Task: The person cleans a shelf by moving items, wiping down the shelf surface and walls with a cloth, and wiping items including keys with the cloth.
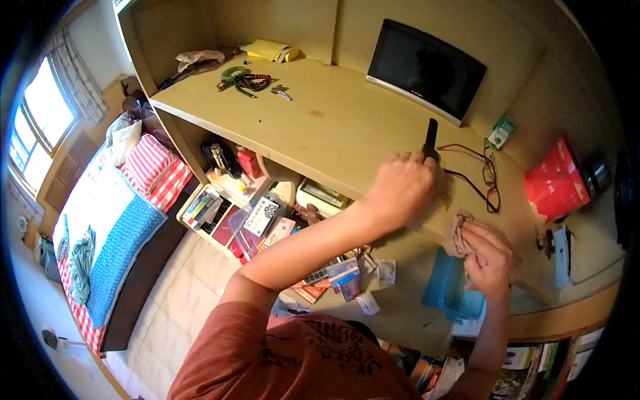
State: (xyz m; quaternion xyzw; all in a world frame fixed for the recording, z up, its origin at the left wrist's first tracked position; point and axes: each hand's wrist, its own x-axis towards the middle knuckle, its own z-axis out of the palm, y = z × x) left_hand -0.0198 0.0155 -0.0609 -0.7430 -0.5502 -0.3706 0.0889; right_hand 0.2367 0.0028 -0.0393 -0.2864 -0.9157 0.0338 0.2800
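Observation:
My left hand (403, 187) is closed above the desk's front edge. A long, flat black thing (432, 137), perhaps a strap, sticks up from its fingers; its exact kind is unclear. Just right of that hand, a pair of eyeglasses (492, 177) lies on the desk, its temples pointing left. Lower right, my right hand (489, 257) is closed around a crumpled beige cloth (459, 235). Below that hand, a translucent blue plastic container (443, 283) is partly covered by fingers and wrist.
A dark-screened monitor (427, 70) stands at the back of the desk (313, 143). Bead strings (250, 81) and keys (282, 92) lie at the left. A red bag-like container (557, 181) and small green box (500, 131) stand right. An open drawer (230, 223) holds assorted items.

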